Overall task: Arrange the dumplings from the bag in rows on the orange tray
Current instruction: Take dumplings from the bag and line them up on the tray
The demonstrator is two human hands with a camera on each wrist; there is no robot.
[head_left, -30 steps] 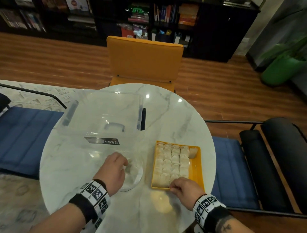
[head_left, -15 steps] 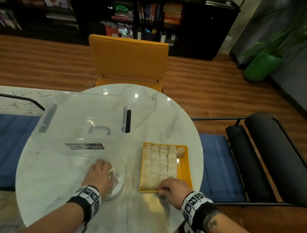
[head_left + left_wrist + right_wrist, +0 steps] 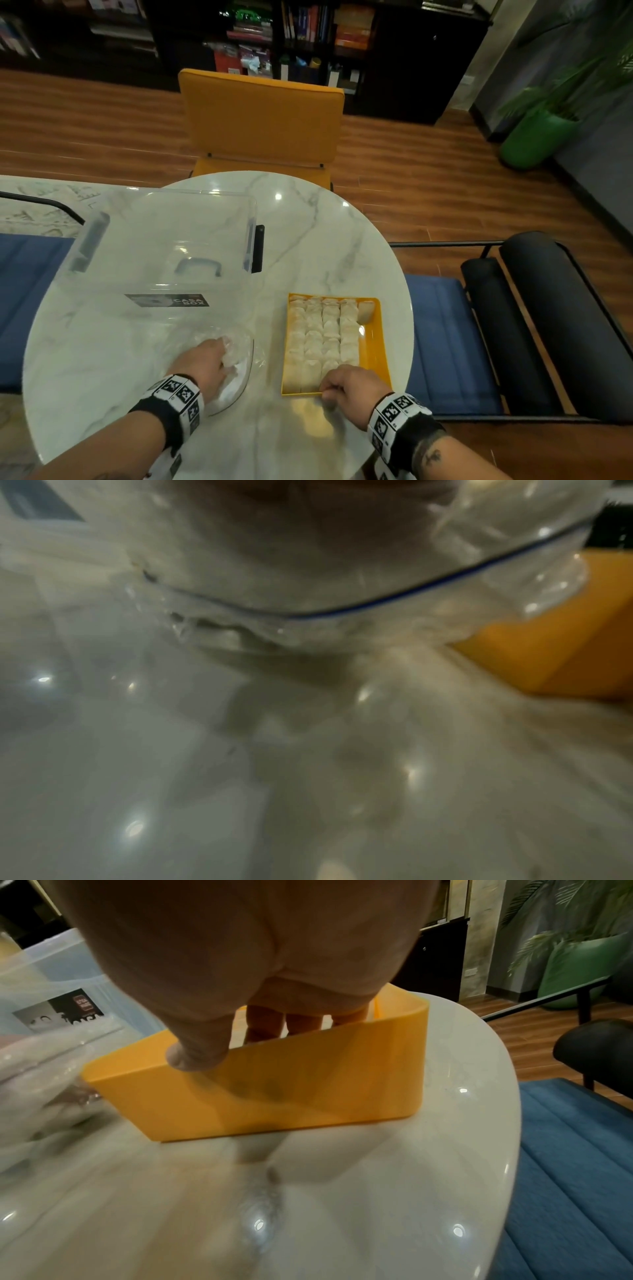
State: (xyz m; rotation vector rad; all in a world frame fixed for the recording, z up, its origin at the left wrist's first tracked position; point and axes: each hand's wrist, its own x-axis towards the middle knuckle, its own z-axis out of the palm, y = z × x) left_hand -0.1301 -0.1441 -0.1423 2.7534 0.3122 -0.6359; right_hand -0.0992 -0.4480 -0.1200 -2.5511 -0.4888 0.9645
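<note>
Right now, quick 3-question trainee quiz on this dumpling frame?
1. True or false: the right hand grips the near wall of the tray.
2. Where is the left hand? A) in the clear bag B) on the storage box C) on the chair
3. Fill in: the lone dumpling starting the next row sits at the tray's far ____ corner.

Key: 1 true; 2 A; 3 right.
</note>
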